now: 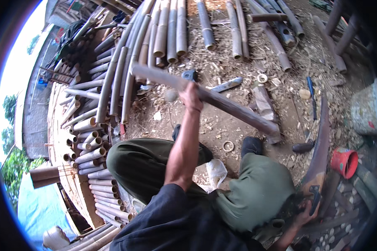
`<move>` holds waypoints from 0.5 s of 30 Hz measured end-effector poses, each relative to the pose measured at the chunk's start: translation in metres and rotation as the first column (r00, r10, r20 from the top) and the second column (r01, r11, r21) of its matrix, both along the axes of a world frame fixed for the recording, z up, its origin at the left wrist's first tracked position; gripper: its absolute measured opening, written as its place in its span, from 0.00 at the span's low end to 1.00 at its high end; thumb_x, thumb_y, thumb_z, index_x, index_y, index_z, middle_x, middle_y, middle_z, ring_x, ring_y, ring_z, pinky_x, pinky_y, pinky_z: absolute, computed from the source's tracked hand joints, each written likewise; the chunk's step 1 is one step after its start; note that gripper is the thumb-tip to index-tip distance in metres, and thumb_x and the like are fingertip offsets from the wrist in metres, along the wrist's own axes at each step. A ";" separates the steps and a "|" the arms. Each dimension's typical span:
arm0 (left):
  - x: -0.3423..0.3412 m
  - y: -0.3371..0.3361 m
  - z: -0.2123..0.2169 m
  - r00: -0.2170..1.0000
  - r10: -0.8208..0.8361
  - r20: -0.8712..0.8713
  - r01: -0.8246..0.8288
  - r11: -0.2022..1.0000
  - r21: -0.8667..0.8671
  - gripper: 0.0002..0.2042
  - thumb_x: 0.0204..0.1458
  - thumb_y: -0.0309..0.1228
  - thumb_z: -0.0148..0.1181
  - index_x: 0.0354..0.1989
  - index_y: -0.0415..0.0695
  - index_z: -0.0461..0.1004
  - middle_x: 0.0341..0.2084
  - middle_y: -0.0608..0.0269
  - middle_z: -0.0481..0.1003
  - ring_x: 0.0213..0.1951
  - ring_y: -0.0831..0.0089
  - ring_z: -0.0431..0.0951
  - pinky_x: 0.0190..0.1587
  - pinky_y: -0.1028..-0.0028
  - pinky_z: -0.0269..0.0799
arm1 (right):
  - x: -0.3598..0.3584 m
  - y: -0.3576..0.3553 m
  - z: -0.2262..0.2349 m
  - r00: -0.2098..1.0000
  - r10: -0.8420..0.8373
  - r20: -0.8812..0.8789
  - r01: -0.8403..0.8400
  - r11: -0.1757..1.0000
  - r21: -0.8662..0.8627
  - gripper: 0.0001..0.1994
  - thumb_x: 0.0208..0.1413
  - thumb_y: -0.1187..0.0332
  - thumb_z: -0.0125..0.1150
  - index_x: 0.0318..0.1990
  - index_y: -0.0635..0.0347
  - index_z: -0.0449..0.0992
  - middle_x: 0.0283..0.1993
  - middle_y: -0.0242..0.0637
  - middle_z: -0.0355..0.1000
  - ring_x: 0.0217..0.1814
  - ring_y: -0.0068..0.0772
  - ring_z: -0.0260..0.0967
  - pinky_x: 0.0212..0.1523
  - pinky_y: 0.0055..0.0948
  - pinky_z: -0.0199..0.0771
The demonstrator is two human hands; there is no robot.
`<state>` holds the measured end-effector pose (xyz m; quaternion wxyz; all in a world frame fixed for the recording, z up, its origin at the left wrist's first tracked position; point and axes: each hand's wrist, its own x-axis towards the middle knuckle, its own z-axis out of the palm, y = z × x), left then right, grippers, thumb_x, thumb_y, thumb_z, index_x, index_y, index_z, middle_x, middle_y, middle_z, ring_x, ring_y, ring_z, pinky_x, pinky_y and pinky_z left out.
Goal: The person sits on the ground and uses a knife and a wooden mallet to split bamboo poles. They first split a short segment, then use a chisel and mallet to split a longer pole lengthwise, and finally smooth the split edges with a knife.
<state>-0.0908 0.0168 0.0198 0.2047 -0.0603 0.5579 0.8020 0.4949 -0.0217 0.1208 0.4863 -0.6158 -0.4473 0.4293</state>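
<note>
So I've got the left hand [191,97] clenched around a long brownish-grey round pole [236,109], which looks like bamboo, gripping it a bit toward its far-left end. The pole slants across the middle of the scene, far left to right, and its right end sits just past the dark boot [252,146] on the right foot; I can't tell if that end touches the ground. That far-left end is kinda blurry on my side. The right hand [307,211] is down at the near right, by the black handle [315,195] of a big saw with a long, curved, rusty-brown blade [321,140]. Fingers look curled there, but honestly I can't tell if they're fully closed on it. The saw's blade points away to the far side, beside a small red plastic bucket [344,163], with a bigger dirty whitish bucket [366,106] farther off on the right. Beyond the left hand I see a black-and-blue tape measure [189,75] on dirt covered in pale shavings. A cut pale bamboo ring [228,146] lies left of the boot, and a crumpled white plastic bag [216,172] sits between the legs. Stacked bamboo poles [102,183] fill the left, and more long grey-brown bamboo lengths [171,33] lie on the far side.
</note>
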 end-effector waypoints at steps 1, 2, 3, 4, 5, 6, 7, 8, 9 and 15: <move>-0.001 0.021 0.043 0.979 -0.090 -0.185 0.100 0.994 0.042 0.24 0.41 0.26 0.61 0.49 0.36 0.63 0.30 0.58 0.70 0.31 0.66 0.72 0.37 0.63 0.72 | 0.000 0.001 0.001 0.998 0.027 0.060 -0.029 0.999 0.040 0.17 0.57 0.74 0.50 0.53 0.69 0.69 0.23 0.28 0.60 0.21 0.18 0.55 0.21 0.21 0.58; 0.007 0.054 0.083 0.888 0.078 -0.454 -0.060 0.997 0.053 0.20 0.43 0.29 0.64 0.43 0.37 0.66 0.26 0.58 0.72 0.26 0.68 0.73 0.33 0.67 0.74 | 0.003 0.000 0.003 0.995 0.047 0.083 -0.049 0.999 0.023 0.17 0.56 0.73 0.51 0.53 0.69 0.70 0.23 0.29 0.61 0.21 0.18 0.57 0.21 0.21 0.59; -0.007 0.061 0.114 0.840 -0.068 -0.539 0.029 0.996 -0.080 0.23 0.44 0.35 0.70 0.43 0.36 0.66 0.25 0.57 0.75 0.26 0.69 0.77 0.30 0.71 0.74 | 0.000 0.000 0.004 0.998 0.049 0.040 -0.049 0.999 0.004 0.18 0.55 0.74 0.51 0.54 0.69 0.69 0.23 0.30 0.62 0.21 0.20 0.58 0.22 0.22 0.61; -0.028 0.069 0.129 0.687 -0.139 -0.713 -0.053 0.969 -0.241 0.27 0.45 0.42 0.72 0.43 0.36 0.66 0.23 0.55 0.77 0.27 0.69 0.79 0.30 0.71 0.75 | -0.010 0.000 0.005 0.998 0.062 -0.012 -0.062 0.998 -0.022 0.19 0.55 0.75 0.50 0.55 0.69 0.69 0.23 0.31 0.63 0.21 0.21 0.59 0.22 0.22 0.62; -0.032 0.082 0.136 0.516 -0.277 -0.811 -0.095 0.922 -0.375 0.28 0.45 0.44 0.73 0.44 0.37 0.67 0.23 0.56 0.77 0.27 0.71 0.79 0.30 0.71 0.75 | -0.014 0.001 0.007 0.997 0.064 -0.037 -0.065 0.998 -0.019 0.19 0.54 0.76 0.50 0.55 0.69 0.68 0.23 0.31 0.63 0.21 0.21 0.60 0.22 0.23 0.63; 0.002 0.093 0.153 0.472 -0.431 -0.769 0.094 0.892 -0.442 0.25 0.45 0.42 0.72 0.43 0.37 0.69 0.27 0.57 0.78 0.29 0.71 0.79 0.32 0.71 0.77 | -0.015 0.000 0.007 0.997 0.057 -0.053 -0.058 0.998 -0.015 0.20 0.54 0.76 0.50 0.56 0.69 0.68 0.23 0.31 0.63 0.21 0.21 0.60 0.22 0.23 0.63; 0.025 0.093 0.152 0.389 -0.543 -0.744 0.280 0.839 -0.467 0.24 0.45 0.40 0.72 0.43 0.38 0.70 0.29 0.58 0.78 0.30 0.71 0.79 0.33 0.71 0.77 | -0.018 0.000 0.005 0.994 0.041 -0.099 -0.042 0.999 -0.003 0.20 0.54 0.76 0.50 0.57 0.69 0.67 0.23 0.31 0.63 0.21 0.21 0.60 0.22 0.24 0.64; 0.040 0.094 0.148 0.284 -0.641 -0.713 0.443 0.747 -0.495 0.23 0.45 0.39 0.72 0.43 0.38 0.71 0.31 0.58 0.78 0.31 0.71 0.78 0.34 0.71 0.78 | -0.022 -0.001 0.006 0.993 0.039 -0.115 -0.042 0.999 -0.022 0.21 0.55 0.76 0.50 0.58 0.70 0.66 0.23 0.31 0.63 0.20 0.21 0.60 0.22 0.24 0.65; 0.037 0.098 0.116 -0.004 -0.743 -0.670 0.222 0.652 -0.725 0.19 0.44 0.36 0.69 0.41 0.39 0.72 0.33 0.57 0.77 0.31 0.69 0.78 0.33 0.70 0.79 | -0.021 -0.002 0.003 0.989 0.048 -0.138 -0.053 0.998 -0.032 0.23 0.55 0.75 0.51 0.59 0.71 0.65 0.23 0.31 0.63 0.20 0.21 0.60 0.22 0.24 0.66; 0.061 0.010 -0.021 -0.162 -0.987 -0.016 0.064 0.005 -0.998 0.25 0.38 0.33 0.65 0.49 0.45 0.71 0.45 0.50 0.69 0.51 0.51 0.69 0.57 0.59 0.66 | -0.042 -0.009 0.006 0.978 0.101 -0.182 -0.115 0.991 -0.070 0.28 0.53 0.71 0.55 0.62 0.72 0.63 0.23 0.31 0.64 0.19 0.20 0.61 0.21 0.23 0.67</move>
